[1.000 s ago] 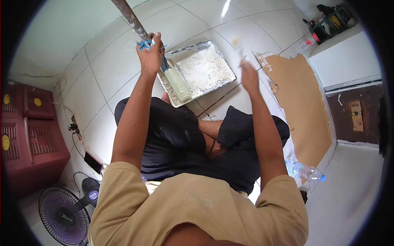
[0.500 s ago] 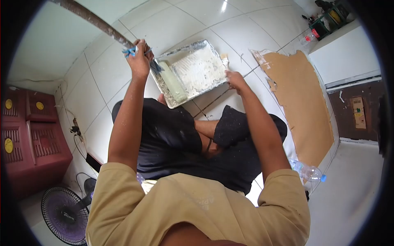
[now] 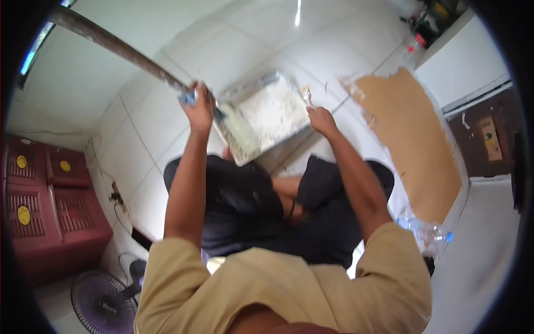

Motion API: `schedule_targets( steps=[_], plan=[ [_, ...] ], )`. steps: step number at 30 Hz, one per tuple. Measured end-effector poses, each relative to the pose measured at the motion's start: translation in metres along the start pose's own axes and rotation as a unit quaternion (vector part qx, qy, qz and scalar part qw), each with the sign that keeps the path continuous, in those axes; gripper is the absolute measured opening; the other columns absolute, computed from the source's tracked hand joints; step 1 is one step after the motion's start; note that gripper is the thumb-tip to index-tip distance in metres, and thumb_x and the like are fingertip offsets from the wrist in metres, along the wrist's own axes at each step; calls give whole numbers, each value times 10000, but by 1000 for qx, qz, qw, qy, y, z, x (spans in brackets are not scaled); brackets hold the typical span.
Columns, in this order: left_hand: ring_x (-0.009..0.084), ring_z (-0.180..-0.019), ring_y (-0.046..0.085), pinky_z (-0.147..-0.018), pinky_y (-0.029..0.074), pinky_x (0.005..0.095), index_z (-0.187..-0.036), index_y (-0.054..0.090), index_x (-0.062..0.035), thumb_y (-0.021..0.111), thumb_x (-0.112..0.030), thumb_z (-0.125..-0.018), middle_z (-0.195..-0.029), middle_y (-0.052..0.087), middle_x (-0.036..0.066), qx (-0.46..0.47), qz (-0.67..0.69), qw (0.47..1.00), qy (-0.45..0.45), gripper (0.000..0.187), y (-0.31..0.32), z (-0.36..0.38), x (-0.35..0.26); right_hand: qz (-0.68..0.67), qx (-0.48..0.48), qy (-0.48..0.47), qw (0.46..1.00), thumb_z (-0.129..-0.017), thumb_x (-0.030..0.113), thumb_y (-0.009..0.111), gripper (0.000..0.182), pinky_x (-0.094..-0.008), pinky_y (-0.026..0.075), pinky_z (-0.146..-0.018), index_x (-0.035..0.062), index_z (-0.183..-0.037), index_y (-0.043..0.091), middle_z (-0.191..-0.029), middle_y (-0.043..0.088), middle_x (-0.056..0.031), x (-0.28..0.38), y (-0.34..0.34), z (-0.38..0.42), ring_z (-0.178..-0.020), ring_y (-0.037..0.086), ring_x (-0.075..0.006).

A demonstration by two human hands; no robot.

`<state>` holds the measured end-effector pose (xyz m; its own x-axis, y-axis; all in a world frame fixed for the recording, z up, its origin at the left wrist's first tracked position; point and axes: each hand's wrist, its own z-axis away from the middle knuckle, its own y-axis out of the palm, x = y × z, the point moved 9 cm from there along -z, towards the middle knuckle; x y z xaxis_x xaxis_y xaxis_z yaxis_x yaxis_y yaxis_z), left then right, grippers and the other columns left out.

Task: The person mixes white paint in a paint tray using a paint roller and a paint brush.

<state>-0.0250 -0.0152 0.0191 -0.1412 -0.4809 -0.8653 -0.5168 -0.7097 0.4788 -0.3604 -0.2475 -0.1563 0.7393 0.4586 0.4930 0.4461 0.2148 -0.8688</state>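
My left hand (image 3: 198, 107) is closed around the lower end of a long pole (image 3: 122, 47), by a scrap of blue tie. At the pole's end, a paint roller (image 3: 238, 129) with a pale greenish-white sleeve rests along the left side of the paint tray (image 3: 232, 89). White paint coats the tray, which lies tilted in view on the floor. Just off the tray's right edge, my right hand (image 3: 321, 118) grips a paintbrush (image 3: 307, 98) by its handle, bristles pointing away from me.
I sit cross-legged on white floor tiles (image 3: 139, 131). Torn brown cardboard (image 3: 414, 139) and a clear plastic bottle (image 3: 425, 228) lie to the right. A purple fan (image 3: 103, 303) and maroon plastic furniture (image 3: 55, 206) stand on the left. A white wall rises at upper left.
The whole view has shifted and blurred slightly, so the tray and my hands appear lower. Both hands keep their holds on the pole and the paintbrush.
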Motion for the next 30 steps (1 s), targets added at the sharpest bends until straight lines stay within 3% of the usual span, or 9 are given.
schedule_targets(
  steps=[2,3,5,8,10,14,20,28,30],
  plan=[
    [65,-484,416,-468,359,261,-777,501,-77,591,-106,-990,-619,439,-26,76,-46,995,35,233,7,-6,-7,-239,-117,43,963,-1085,221,447,323,-431,524,-722,-34,-1075,645,-852,686,-192,28,-71,-21,-812,669,-367],
    [66,-487,417,-469,354,260,-776,499,-79,586,-119,-992,-620,438,-25,54,-49,997,34,237,-2,-7,-8,-235,-102,46,966,-1085,221,447,323,-431,524,-722,-34,-1075,645,-852,686,-192,22,-55,-18,-812,669,-367],
    [67,-498,413,-464,338,258,-773,487,-88,569,-134,-995,-629,432,-28,55,-73,995,45,242,0,-7,-11,0,-150,-18,989,-1075,240,407,382,-528,528,-783,-42,-1013,656,-820,690,-246,14,-41,-8,-852,690,-428],
    [70,-490,397,-461,338,265,-779,490,-90,570,-115,-993,-613,415,-33,49,-42,998,17,230,-2,-9,-6,-24,-74,-19,997,-1074,281,459,361,-522,526,-796,-21,-1011,648,-845,700,-259,40,-40,2,-873,685,-446],
    [72,-464,369,-449,327,272,-766,467,-98,574,-123,-1002,-590,391,-36,25,-31,999,12,260,-10,-8,-3,-235,-196,64,950,-1088,368,450,438,-513,515,-778,-18,-998,636,-795,686,-242,46,-98,11,-852,687,-426],
    [79,-440,358,-433,302,271,-741,430,-113,591,-139,-1004,-576,383,-32,60,-26,997,47,309,2,-10,-17,-289,-204,41,934,-1096,416,453,485,-387,478,-640,-37,-1018,609,-735,625,-125,39,-127,23,-635,596,-251],
    [88,-458,380,-456,323,280,-764,448,-107,591,-203,-1010,-597,405,-12,51,-44,997,39,299,-5,-7,-19,-472,-167,77,862,-1103,377,474,423,-269,362,-566,-23,-1041,600,-684,471,3,17,-125,57,-608,408,-77],
    [98,-516,396,-500,336,292,-835,480,-92,600,-191,-990,-651,408,-12,60,-87,994,28,219,3,-8,-16,-504,-151,-40,849,-1108,287,454,334,-273,395,-588,-10,-1045,593,-713,526,-30,90,-139,93,-656,469,-97],
    [99,-513,396,-500,335,292,-839,486,-91,600,-188,-991,-653,410,-13,49,-92,994,31,214,2,-7,-17,-378,-156,-64,910,-1098,252,456,311,-351,485,-679,-23,-1073,600,-766,626,-104,102,-129,103,-697,595,-196]
  ],
)
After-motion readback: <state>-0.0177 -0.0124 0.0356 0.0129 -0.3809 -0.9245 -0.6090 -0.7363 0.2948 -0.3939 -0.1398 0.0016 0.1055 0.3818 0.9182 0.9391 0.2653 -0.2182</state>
